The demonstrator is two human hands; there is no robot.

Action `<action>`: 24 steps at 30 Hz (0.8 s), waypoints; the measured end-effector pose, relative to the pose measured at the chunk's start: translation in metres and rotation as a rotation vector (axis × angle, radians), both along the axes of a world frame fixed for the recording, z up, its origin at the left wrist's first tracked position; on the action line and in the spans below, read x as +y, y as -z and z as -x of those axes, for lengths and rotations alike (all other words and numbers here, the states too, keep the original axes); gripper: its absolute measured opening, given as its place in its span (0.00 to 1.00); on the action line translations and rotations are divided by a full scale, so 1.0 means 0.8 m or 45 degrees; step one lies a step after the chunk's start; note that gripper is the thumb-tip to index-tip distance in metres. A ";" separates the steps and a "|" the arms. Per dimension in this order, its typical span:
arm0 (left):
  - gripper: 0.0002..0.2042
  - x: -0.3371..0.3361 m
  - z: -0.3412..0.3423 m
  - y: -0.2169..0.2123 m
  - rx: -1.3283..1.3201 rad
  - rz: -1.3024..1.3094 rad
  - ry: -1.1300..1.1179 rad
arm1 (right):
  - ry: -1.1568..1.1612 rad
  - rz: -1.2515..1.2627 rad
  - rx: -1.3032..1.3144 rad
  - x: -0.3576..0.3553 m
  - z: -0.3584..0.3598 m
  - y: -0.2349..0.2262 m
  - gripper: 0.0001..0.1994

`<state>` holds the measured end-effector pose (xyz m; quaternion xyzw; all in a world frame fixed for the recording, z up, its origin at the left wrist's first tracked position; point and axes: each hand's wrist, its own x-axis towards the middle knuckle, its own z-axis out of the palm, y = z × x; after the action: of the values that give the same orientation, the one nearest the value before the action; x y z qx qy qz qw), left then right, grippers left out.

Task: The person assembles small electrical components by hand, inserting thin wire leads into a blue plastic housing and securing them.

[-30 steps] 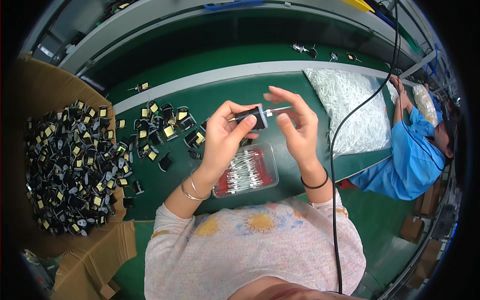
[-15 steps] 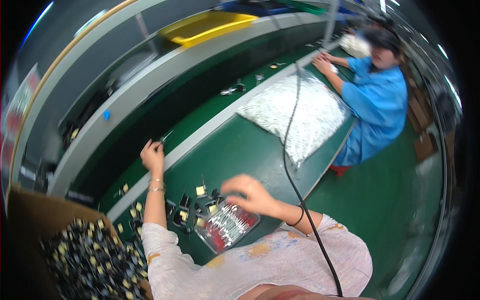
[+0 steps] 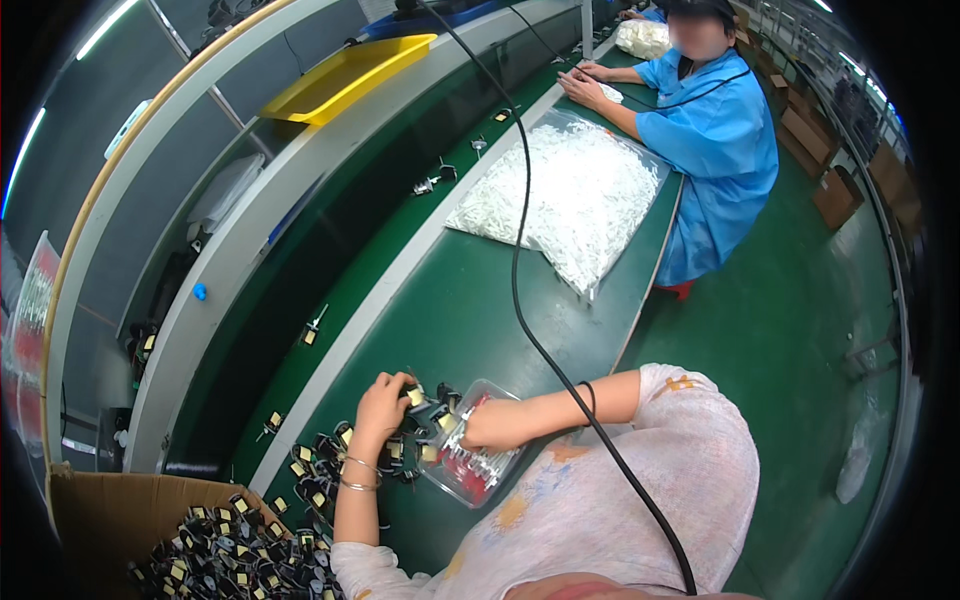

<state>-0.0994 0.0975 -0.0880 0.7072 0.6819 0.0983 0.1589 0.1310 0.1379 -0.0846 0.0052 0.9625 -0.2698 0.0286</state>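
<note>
My left hand is over the green table with its fingers curled in, pinching a small black part with a yellow block. Several like parts are piled by that wrist. My right hand reaches down into a clear plastic tray of thin silver-white and red pieces; its fingertips are hidden, so I cannot tell whether they grip one. A cardboard box at the lower left is heaped with more of the black and yellow parts.
A green conveyor belt runs along the left, with a few parts on it. A black cable crosses the view. Across the table lies a bag of white pieces; a co-worker in blue sits beyond. A yellow bin stands on the ledge.
My left hand has come back from the belt to the parts on the table, and a part now lies on the belt. My right hand has lowered into the tray. The view has shifted.
</note>
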 end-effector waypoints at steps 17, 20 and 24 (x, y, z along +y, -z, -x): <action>0.04 -0.035 0.013 -0.022 0.002 -0.152 -0.487 | -0.201 1.090 0.708 0.091 -0.093 -0.099 0.09; 0.05 -0.032 -0.011 -0.040 -0.098 -0.048 -0.417 | -0.374 1.268 0.947 0.130 -0.108 -0.089 0.08; 0.09 -0.021 -0.047 -0.041 -0.037 0.037 -0.140 | -0.550 1.318 1.027 0.165 -0.131 -0.097 0.07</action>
<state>-0.0616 0.0809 -0.0554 0.6648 0.7187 0.1071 0.1734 0.2359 0.2698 -0.0068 -0.3016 0.6247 -0.6637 -0.2796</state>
